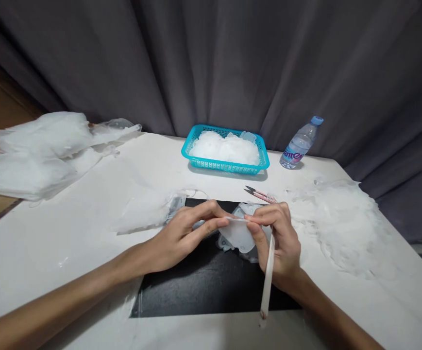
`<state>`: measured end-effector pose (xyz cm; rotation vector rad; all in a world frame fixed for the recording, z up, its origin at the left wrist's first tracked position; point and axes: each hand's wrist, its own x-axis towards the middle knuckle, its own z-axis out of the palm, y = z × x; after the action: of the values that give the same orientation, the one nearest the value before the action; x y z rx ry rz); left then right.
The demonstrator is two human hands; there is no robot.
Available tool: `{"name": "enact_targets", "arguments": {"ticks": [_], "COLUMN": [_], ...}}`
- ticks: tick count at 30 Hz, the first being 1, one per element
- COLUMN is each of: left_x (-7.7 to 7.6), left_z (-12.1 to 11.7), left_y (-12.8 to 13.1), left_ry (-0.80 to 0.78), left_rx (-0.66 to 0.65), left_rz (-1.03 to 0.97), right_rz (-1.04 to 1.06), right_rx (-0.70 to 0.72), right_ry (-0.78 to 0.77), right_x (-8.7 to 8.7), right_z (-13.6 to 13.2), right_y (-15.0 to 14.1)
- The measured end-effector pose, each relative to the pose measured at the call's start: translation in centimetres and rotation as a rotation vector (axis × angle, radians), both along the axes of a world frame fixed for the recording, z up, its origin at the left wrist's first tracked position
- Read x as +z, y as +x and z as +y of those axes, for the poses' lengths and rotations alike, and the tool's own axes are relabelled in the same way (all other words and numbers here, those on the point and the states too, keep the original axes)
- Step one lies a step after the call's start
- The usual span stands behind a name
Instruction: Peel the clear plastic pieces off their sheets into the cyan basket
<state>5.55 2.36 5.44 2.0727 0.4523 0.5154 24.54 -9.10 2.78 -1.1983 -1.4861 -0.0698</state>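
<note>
Between my two hands is a thin, translucent white piece of soft sheet (238, 236) with a wavy lower edge. My left hand (192, 231) pinches its upper left edge between thumb and fingers. At its upper right edge, my right hand (278, 238) pinches it too. A long, narrow white stick-like tool (268, 282) is also held in my right hand, pointing down towards me; I cannot tell its exact kind. More translucent pieces (226, 243) lie below and behind the held one on a black mat (196, 291), partly hidden by my hands.
Behind the mat lie pink-handled snips (260, 194) with dark tips. A turquoise basket (225, 169) holds a white heap, with a water bottle (298, 148) to its right. White translucent piles lie at far left (39, 155), mid-left (141, 211) and right (352, 228). A grey curtain (211, 63) hangs behind.
</note>
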Motion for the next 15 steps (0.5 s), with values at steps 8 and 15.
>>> {"name": "enact_targets", "arguments": {"ticks": [8, 15], "left_x": [0.3, 1.0], "left_z": [-0.3, 0.8], "left_y": [-0.3, -0.3], "left_ry": [0.210, 0.225], "left_rx": [-0.081, -0.077], "left_rz": [-0.037, 0.129], "right_rz": [-0.047, -0.087], "right_rx": [-0.015, -0.039], "right_ry": [0.002, -0.030], "right_x": [-1.1, -1.2], "right_z": [0.1, 0.4], "right_y": [0.6, 0.9]}}
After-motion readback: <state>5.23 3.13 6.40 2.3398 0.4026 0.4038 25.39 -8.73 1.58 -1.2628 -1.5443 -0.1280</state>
